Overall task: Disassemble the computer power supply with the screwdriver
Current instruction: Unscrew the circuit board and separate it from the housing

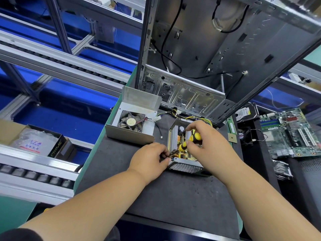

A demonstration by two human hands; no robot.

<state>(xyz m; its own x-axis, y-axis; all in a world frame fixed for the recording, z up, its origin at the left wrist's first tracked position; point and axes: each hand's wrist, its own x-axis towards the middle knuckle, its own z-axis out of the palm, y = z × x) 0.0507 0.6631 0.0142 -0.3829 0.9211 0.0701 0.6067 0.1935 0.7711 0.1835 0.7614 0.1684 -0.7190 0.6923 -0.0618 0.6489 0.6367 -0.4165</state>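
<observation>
My right hand [206, 143] is closed around the yellow-and-black handle of the screwdriver [190, 140], fingers curled over the top and thumb on the near side; the shaft angles down and left into the open power supply [184, 153], its tip hidden from me. My left hand [149, 160] is at the near left corner of that box, fingertips pinched together on its edge or on a small part there; which, I cannot tell. Both forearms reach forward from the lower corners, bare, the right wrist raised above the box, the left one low to the mat [165, 197]. The power supply sits on the dark mat, lid off, circuit board and metal fins exposed, a perforated wall facing me. Its cover [132, 119], with the fan [131, 121] in it, lies just beside it to the left. Coloured wires [196, 118] run from the box toward the open computer case [217, 58] standing behind. Well apart on the right lie a motherboard [291, 134] and a hard drive [245, 113].
</observation>
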